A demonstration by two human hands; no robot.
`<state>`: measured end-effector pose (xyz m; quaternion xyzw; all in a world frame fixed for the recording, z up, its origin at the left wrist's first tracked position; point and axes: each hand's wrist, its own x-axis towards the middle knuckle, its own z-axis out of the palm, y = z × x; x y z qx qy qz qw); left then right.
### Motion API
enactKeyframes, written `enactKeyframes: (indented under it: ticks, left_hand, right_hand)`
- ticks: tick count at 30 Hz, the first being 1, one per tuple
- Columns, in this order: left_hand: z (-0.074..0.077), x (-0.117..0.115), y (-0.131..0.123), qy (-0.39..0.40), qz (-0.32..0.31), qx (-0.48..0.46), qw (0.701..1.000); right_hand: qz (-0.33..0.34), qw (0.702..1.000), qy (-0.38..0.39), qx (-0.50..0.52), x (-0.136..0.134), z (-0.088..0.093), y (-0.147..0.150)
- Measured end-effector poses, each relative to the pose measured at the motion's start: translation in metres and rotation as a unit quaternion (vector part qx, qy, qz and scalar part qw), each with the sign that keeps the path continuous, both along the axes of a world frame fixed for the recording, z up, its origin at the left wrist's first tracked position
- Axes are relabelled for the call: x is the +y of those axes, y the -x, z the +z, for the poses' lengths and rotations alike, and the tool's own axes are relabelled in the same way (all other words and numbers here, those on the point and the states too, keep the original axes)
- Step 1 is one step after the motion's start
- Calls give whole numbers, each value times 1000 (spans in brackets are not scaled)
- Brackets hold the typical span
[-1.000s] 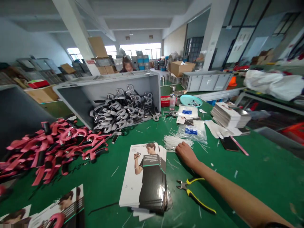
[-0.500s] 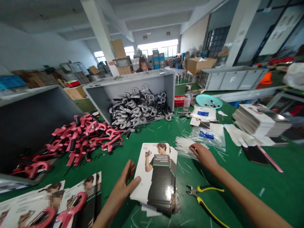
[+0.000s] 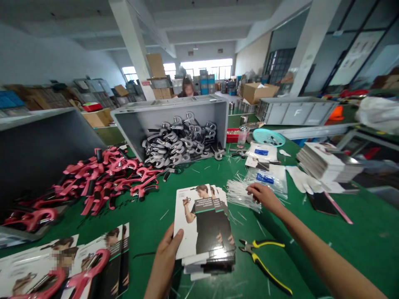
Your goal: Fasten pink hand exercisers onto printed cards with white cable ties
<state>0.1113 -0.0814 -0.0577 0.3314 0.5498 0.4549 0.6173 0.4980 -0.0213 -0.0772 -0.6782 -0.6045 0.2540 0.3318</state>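
My left hand (image 3: 170, 248) grips the left edge of the top printed card (image 3: 186, 222), thumb on its face and fingers beneath. That card is raised a little and tilted over the stack of cards (image 3: 215, 265). My right hand (image 3: 262, 196) pinches at the edge of a loose pile of white cable ties (image 3: 238, 192); how many ties are between its fingertips is hidden. Yellow-and-black cutting pliers (image 3: 260, 261) lie with handles spread on the green table, between the stack and my right forearm.
Pink hand grips (image 3: 118, 174) spill from a grey crate at left. Grey hand grips (image 3: 177, 143) fill a tipped crate (image 3: 134, 120) ahead. Cards with pink grips (image 3: 87, 270) lie front left. Plastic bags (image 3: 268, 178), a white glove (image 3: 304, 179) and stacked cards (image 3: 324, 164) lie at right.
My left hand has moved from beside the stack to take hold of the top card, whose near edge is now lifted. My right hand stays at the cable ties. The view has shifted slightly.
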Motion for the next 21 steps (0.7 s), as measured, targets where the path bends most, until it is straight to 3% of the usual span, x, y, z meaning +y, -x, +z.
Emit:
enactKeyframes:
  ticks: [3, 8, 13, 17, 19, 21]
  left_hand:
    - [1, 4, 11, -43, 25, 27, 998]
    - [11, 4, 11, -27, -8, -28, 999]
    - [18, -3, 24, -41, 65, -60, 995]
    - [15, -2, 35, -68, 32, -87, 993]
    - [15, 0, 39, -75, 29, -94, 992]
    - [15, -1, 44, -72, 38, -100, 992]
  right_hand:
    - [17, 998, 27, 49, -1, 6, 9]
    - [14, 996, 45, 72, 2, 10, 22]
    - [-29, 995, -42, 85, 5, 38, 38]
    - [22, 978, -100, 182, 8, 78, 101]
    - [126, 947, -79, 285, 8, 91, 148]
    - [198, 924, -46, 324, 6, 95, 192]
